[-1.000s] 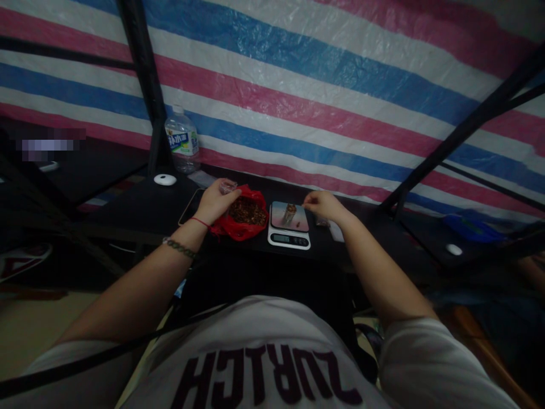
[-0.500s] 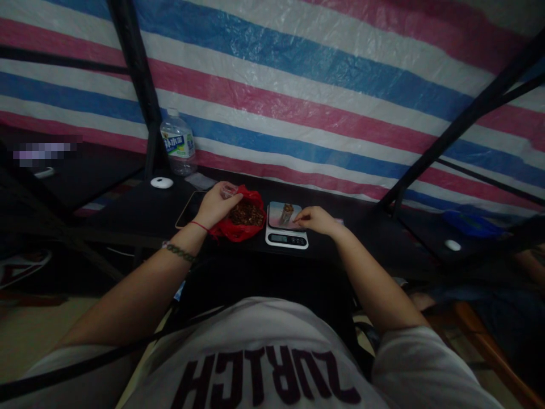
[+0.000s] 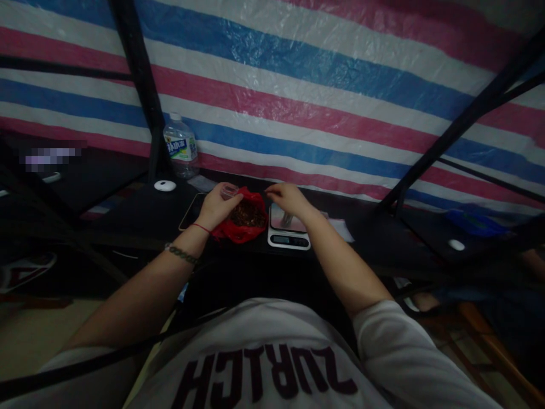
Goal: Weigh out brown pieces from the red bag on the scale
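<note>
My left hand (image 3: 214,207) is closed on a small clear plastic container (image 3: 230,191) at the left rim of an open red plastic bag (image 3: 242,234). Loose brown bits (image 3: 249,215) fill the bag; their kind is too dim to make out. To its right stands a white digital kitchen scale (image 3: 289,241) with a lit display. A small clear packet (image 3: 286,219) rests on the scale's plate, partly hidden by my right arm. Above the scale's back edge, near the bag's right rim, my right hand (image 3: 289,200) has its fingers pinched together. What they hold, if anything, cannot be seen.
A phone (image 3: 191,213) lies left of the bag, partly under my left hand. Behind it stand a large plastic bottle (image 3: 181,149) and a white oval object (image 3: 165,186). Clear packets (image 3: 340,228) lie right of the scale. Black frame posts (image 3: 142,85) flank the table.
My right hand has moved left and away from me, from beside the packet on the scale toward the bag. My left hand stays at the bag's rim with the clear container.
</note>
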The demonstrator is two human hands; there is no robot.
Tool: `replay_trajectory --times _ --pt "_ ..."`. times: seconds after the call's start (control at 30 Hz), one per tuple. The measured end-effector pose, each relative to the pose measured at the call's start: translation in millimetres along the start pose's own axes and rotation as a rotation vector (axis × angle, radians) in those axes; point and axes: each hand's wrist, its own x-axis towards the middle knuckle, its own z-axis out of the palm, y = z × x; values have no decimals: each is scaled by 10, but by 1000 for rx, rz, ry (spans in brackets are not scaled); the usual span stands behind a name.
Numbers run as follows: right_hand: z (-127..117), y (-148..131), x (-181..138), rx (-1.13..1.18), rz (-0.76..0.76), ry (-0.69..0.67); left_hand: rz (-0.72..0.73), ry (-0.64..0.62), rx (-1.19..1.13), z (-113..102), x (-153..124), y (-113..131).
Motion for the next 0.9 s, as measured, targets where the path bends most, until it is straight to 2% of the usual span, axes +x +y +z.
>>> replay_trajectory --times 0.1,0.17,0.3,0.47,0.67,0.9 --pt "-272 360 -121 4 151 41 -4 -8 -19 20 -5 -5" --pt "-374 571 -206 43 210 -9 3 -16 -27 28 -11 1" --pt "-353 808 -334 173 210 -125 -1 -20 -18 28 -24 24" --pt "-202 817 -377 320 219 -178 -19 -30 -12 31 -31 22" --pt "-172 753 -363 251 134 -228 -13 -36 -24 31 -21 -5" --pt "-142 778 -400 262 144 -178 -4 -34 9 32 -26 -2"
